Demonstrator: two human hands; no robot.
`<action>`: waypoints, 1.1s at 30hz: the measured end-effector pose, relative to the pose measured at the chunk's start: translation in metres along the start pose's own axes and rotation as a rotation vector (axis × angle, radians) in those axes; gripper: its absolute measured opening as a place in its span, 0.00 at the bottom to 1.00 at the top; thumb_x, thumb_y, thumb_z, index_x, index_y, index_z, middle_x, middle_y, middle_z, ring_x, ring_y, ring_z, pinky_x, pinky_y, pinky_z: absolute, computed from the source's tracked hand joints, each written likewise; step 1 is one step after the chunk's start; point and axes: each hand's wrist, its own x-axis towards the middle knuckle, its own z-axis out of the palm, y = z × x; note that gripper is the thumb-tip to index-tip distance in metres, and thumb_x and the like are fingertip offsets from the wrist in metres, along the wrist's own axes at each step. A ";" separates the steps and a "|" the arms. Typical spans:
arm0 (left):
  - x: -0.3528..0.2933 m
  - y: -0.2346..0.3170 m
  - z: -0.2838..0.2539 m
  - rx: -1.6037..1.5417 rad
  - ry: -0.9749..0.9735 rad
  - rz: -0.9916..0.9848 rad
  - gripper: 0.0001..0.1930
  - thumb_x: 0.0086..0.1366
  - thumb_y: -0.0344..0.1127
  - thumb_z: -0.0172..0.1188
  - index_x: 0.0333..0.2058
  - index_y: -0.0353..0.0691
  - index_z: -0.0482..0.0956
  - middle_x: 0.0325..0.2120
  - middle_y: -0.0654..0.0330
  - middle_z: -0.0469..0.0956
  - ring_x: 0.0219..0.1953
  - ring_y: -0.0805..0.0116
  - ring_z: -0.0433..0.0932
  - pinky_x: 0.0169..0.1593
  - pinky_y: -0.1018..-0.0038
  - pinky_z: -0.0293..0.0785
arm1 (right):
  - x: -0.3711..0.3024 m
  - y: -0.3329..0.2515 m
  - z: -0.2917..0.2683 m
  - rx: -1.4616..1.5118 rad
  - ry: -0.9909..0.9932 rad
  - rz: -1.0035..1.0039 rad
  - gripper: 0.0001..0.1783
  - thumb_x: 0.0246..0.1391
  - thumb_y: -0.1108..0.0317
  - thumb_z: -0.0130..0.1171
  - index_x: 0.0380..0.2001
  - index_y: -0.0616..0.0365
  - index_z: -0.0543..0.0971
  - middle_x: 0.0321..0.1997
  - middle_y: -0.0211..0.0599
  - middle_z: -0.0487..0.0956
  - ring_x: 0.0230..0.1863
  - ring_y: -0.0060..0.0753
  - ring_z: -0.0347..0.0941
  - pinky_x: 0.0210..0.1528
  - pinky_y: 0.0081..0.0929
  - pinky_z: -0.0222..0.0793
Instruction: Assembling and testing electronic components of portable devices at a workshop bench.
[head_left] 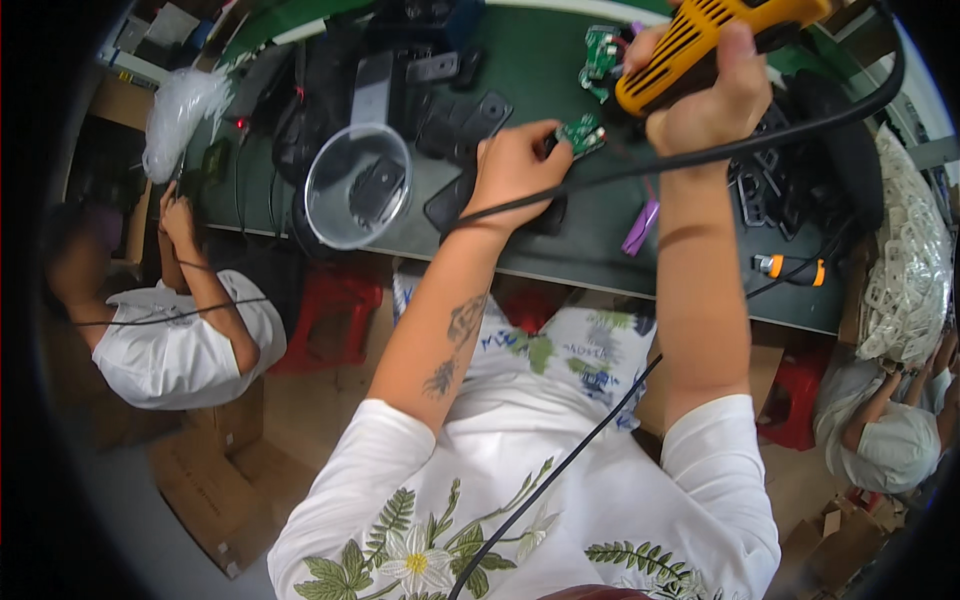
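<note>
My left hand (517, 180) reaches over the green table, its fingers closed on a small green circuit board (583, 137). In my right hand (715, 105) is a yellow power tool (690, 55) with dark vent slots, its far end cut off by the picture's edge. A thick black cable (760, 148) runs across in front of both my forearms. Just left of the tool lies another green circuit board (602, 52). A purple cylindrical cell (641, 228) rests on the table between my forearms. Black plastic casings (465, 125) lie to the left of my left hand.
A clear plastic tub (318, 200) holds a dark part. An orange-and-black handled tool (790, 268) lies near the right front edge, below black frames (755, 195). Bagged white parts (905, 260) stand at far right. A co-worker (190, 330) sits left; red stools (335, 315) are below.
</note>
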 end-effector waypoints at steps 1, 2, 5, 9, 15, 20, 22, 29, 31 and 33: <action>0.002 -0.004 0.003 -0.025 -0.008 -0.024 0.17 0.57 0.41 0.60 0.41 0.37 0.83 0.18 0.55 0.78 0.23 0.60 0.78 0.35 0.68 0.72 | 0.000 0.006 -0.008 -0.015 -0.056 -0.029 0.21 0.60 0.56 0.59 0.45 0.64 0.74 0.30 0.37 0.75 0.19 0.28 0.74 0.20 0.23 0.70; -0.002 0.002 0.000 -0.005 -0.032 -0.041 0.16 0.59 0.37 0.61 0.43 0.33 0.81 0.19 0.59 0.76 0.23 0.70 0.74 0.31 0.73 0.69 | -0.001 0.006 -0.006 -0.030 -0.107 -0.039 0.20 0.59 0.55 0.58 0.40 0.65 0.75 0.25 0.38 0.76 0.18 0.30 0.74 0.20 0.25 0.69; -0.003 0.010 -0.004 0.011 -0.048 -0.060 0.17 0.62 0.34 0.62 0.46 0.29 0.80 0.20 0.64 0.75 0.23 0.80 0.69 0.28 0.79 0.67 | -0.003 0.000 -0.001 -0.052 -0.126 -0.094 0.22 0.61 0.53 0.54 0.40 0.66 0.75 0.26 0.39 0.76 0.19 0.30 0.74 0.23 0.25 0.70; -0.003 0.010 -0.003 -0.009 -0.038 -0.074 0.17 0.61 0.34 0.62 0.46 0.30 0.80 0.19 0.64 0.74 0.23 0.80 0.69 0.28 0.78 0.67 | -0.001 0.000 -0.006 -0.016 -0.214 -0.030 0.27 0.61 0.47 0.48 0.39 0.66 0.75 0.25 0.41 0.76 0.19 0.31 0.74 0.23 0.25 0.70; -0.004 0.007 -0.003 -0.002 -0.027 -0.039 0.17 0.57 0.41 0.60 0.41 0.37 0.83 0.19 0.56 0.78 0.25 0.62 0.78 0.39 0.67 0.70 | -0.002 0.007 -0.006 -0.066 -0.159 0.006 0.28 0.61 0.44 0.44 0.34 0.63 0.74 0.18 0.42 0.76 0.17 0.33 0.73 0.22 0.26 0.69; 0.000 0.008 -0.005 0.022 -0.046 -0.044 0.15 0.61 0.33 0.62 0.45 0.32 0.81 0.19 0.62 0.75 0.22 0.78 0.69 0.28 0.77 0.67 | -0.001 -0.004 0.012 -0.064 -0.008 0.036 0.23 0.56 0.62 0.65 0.50 0.64 0.72 0.33 0.36 0.75 0.21 0.25 0.73 0.22 0.20 0.71; 0.001 0.008 -0.004 0.020 -0.048 -0.060 0.15 0.61 0.32 0.63 0.45 0.32 0.81 0.18 0.62 0.74 0.22 0.79 0.69 0.28 0.77 0.67 | 0.001 -0.004 0.014 -0.086 0.003 0.042 0.23 0.56 0.63 0.65 0.50 0.63 0.73 0.31 0.34 0.75 0.20 0.25 0.73 0.22 0.20 0.71; 0.000 0.011 -0.005 0.031 -0.072 -0.056 0.15 0.58 0.29 0.63 0.45 0.33 0.81 0.19 0.65 0.74 0.23 0.81 0.69 0.29 0.79 0.67 | 0.001 -0.005 0.012 -0.123 0.094 0.014 0.20 0.56 0.63 0.66 0.47 0.62 0.75 0.25 0.30 0.74 0.18 0.22 0.72 0.20 0.18 0.69; 0.000 0.009 -0.004 0.022 -0.072 -0.060 0.15 0.58 0.29 0.63 0.45 0.33 0.81 0.19 0.66 0.74 0.23 0.81 0.68 0.29 0.79 0.67 | 0.002 -0.004 0.011 -0.101 0.097 -0.032 0.18 0.56 0.63 0.66 0.46 0.61 0.76 0.24 0.29 0.74 0.18 0.22 0.72 0.19 0.18 0.69; 0.000 0.006 -0.002 -0.001 -0.051 -0.058 0.15 0.58 0.29 0.63 0.44 0.32 0.81 0.20 0.65 0.75 0.24 0.81 0.69 0.30 0.79 0.67 | 0.002 -0.005 0.013 -0.114 0.104 -0.014 0.18 0.56 0.63 0.66 0.45 0.61 0.76 0.24 0.29 0.74 0.17 0.22 0.71 0.19 0.18 0.69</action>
